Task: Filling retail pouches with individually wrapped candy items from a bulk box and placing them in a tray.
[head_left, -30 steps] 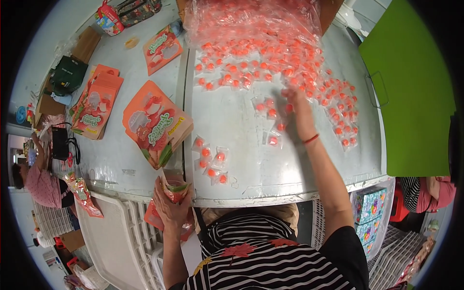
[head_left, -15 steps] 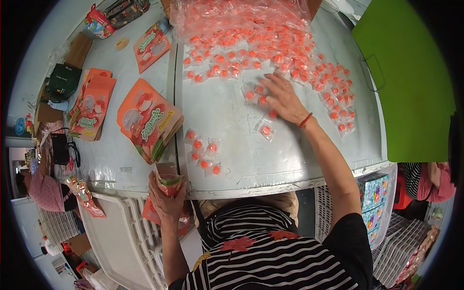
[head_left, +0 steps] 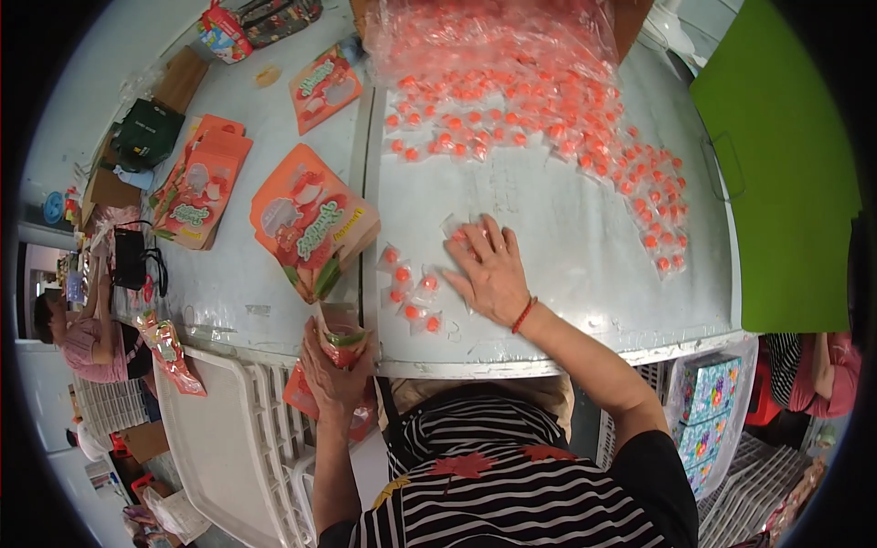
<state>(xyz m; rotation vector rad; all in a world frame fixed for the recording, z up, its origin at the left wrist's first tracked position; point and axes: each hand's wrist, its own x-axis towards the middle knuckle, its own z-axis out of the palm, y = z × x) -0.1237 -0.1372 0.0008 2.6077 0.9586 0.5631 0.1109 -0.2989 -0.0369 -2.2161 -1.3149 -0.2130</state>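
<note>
Covering a few candies [head_left: 458, 234] on the surface [head_left: 594, 265], the right hand [head_left: 498, 283] has its fingers spread and slightly bent; whether they grip any, I cannot tell. The left hand [head_left: 335, 388] has its fingers curled round a pouch [head_left: 343, 337] at the near edge. A small group [head_left: 411, 290] of candies lies just left of the right hand. A low, light palm would likely gather wrappers without crushing them, while a gentle left grip should steady the pouch.
</note>
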